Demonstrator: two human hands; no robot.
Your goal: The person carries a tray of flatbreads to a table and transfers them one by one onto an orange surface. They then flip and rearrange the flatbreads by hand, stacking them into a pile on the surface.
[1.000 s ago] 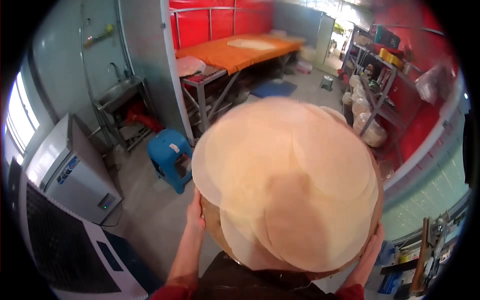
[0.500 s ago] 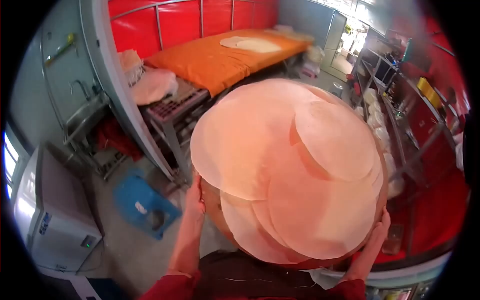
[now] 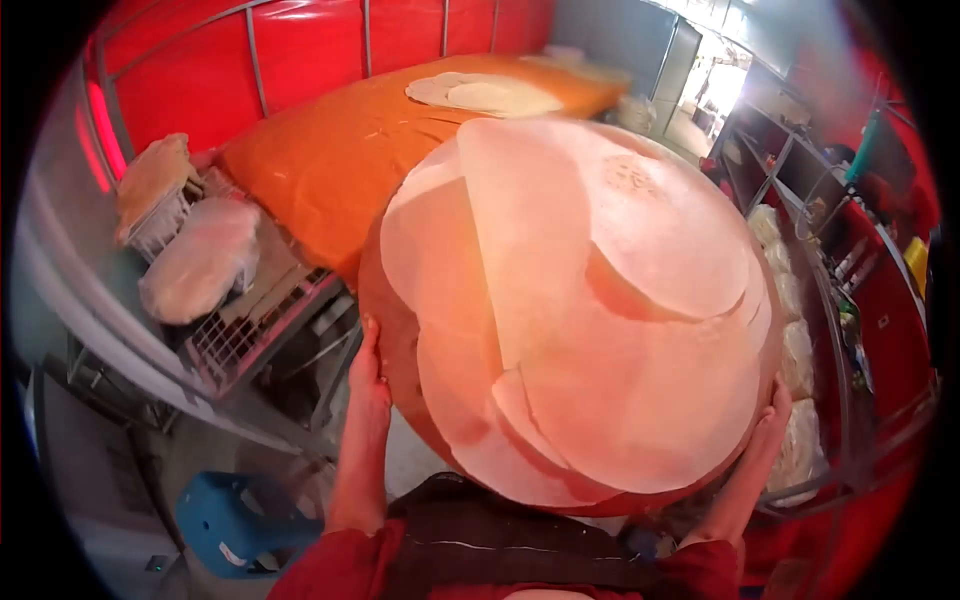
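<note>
A large round board [image 3: 400, 375] is held up in front of my body, and many thin, pale round sheets [image 3: 640, 400] lie overlapping on it. One sheet at the upper left has a straight folded edge. At the board's left rim my left hand [image 3: 370, 375] grips the edge, its fingers partly hidden under the board. My right hand [image 3: 774, 420] holds the right rim, with fingertips showing along the side.
An orange-covered table [image 3: 320, 150] bears more pale sheets [image 3: 480, 93]. Left of it, a bagged bundle [image 3: 205, 260] lies on a metal rack [image 3: 240, 330]. A blue stool [image 3: 235, 525] stands on the floor at lower left. Wrapped stacks [image 3: 795, 360] line a shelf at right.
The orange table and rack appear closer and larger, and the stool has shifted down and left in view. A sheet at the board's upper left now shows a straight fold. Both hands still hold the board.
</note>
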